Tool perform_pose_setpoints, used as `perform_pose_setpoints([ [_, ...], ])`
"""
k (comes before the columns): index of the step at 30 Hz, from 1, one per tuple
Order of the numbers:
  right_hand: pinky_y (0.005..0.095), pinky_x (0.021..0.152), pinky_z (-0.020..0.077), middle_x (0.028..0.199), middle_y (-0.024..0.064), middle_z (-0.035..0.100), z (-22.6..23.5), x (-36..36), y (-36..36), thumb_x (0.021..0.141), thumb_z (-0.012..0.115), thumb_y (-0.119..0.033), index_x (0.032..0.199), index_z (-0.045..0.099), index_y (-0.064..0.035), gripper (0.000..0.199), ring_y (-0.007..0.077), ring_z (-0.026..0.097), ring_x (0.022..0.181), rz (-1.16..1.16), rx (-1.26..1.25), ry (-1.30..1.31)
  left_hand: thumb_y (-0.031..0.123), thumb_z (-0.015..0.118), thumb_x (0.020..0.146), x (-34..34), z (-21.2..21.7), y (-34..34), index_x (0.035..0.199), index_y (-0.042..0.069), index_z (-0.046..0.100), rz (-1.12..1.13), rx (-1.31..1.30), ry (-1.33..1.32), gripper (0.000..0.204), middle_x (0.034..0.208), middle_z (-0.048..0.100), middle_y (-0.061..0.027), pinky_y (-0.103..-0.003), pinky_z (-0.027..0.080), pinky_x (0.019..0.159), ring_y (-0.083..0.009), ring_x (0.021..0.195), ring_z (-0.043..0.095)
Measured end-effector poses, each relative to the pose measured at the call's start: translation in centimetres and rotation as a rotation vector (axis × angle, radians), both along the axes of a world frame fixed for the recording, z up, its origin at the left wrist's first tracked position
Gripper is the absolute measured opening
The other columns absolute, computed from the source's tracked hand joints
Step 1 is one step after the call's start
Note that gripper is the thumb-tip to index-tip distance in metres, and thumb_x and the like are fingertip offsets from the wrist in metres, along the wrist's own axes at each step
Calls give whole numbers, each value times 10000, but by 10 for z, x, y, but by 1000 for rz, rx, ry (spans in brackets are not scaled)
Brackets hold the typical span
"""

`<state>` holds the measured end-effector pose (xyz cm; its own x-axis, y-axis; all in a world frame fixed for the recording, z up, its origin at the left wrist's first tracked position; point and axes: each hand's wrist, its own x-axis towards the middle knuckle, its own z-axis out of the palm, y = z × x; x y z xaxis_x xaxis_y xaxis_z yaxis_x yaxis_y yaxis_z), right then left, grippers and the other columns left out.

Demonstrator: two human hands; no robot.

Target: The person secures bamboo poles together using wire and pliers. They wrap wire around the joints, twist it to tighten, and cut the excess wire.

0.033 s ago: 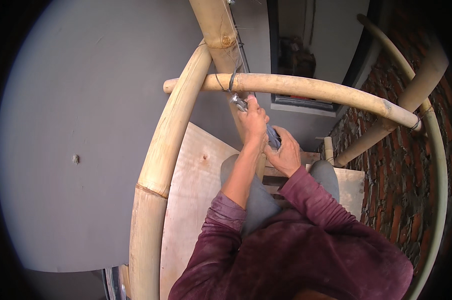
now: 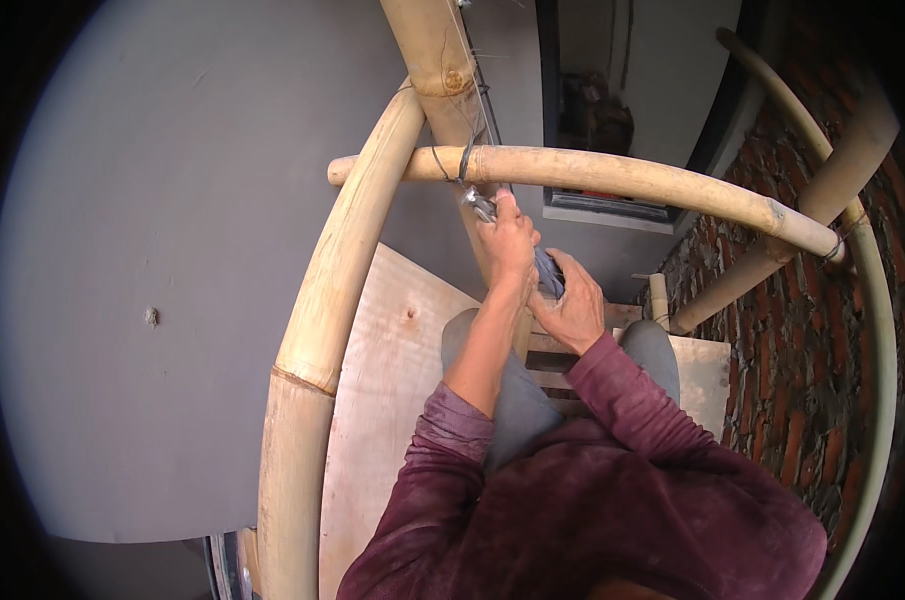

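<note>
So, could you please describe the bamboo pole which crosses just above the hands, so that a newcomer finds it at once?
From the big grey wall at left, move right to the long, thick bamboo pole. Near its top, just above the left hand, lies the crosswise pole. It alone runs nearly level across the picture, with a dark tie near its left end.
</note>
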<state>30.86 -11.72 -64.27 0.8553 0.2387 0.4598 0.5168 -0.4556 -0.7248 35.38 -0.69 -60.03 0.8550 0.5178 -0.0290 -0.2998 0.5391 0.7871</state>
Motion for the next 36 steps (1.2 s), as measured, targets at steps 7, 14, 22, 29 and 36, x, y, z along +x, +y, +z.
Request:
perform_pose_setpoints([
  [7, 380, 612, 495, 724, 115, 593, -14, 8, -6, 777, 749, -248, 1004, 553, 2, 390, 231, 595, 651, 380, 35, 296, 229, 603, 926, -28, 0, 15, 860, 75, 523, -128, 364, 95, 186, 657, 498, -11, -234, 409, 498, -105, 539, 483],
  [14, 236, 504, 392, 777, -3, 528, -37, -10, 28, 838, 726, -278, 1014, 552, -50, 336, 98, 500, 621, 1502, 1147, 1656, 406, 502, 978, -47, 14, 44, 879, 67, 513, -568, -136, 35, 354, 636, 436, 22, -218, 388, 476, -83, 505, 423],
  [22, 463, 684, 500, 892, 144, 641, -28, -1, 9, 763, 731, -247, 1087, 536, 7, 456, 347, 634, 764, 495, 240, 195, 352, 481, 988, -29, -19, 29, 735, 99, 465, -135, 222, 257, 358, 540, 329, 55, -237, 225, 370, -50, 410, 285],
  [29, 499, 685, 476, 763, 247, 629, -14, -16, 37, 762, 669, -163, 1068, 523, 29, 389, 452, 626, 770, 146, 43, 209, 285, 555, 953, -23, -13, 20, 738, 90, 497, -33, 362, 260, 297, 566, 394, 40, -238, 290, 409, -56, 448, 343],
  [36, 388, 661, 484, 684, 94, 583, 21, -24, 31, 728, 749, -211, 1043, 545, -7, 427, 261, 622, 670, 295, 27, 411, 290, 663, 899, -40, -20, 60, 1060, 5, 562, -639, 102, -128, 343, 788, 629, -68, -326, 540, 725, -192, 762, 653],
])
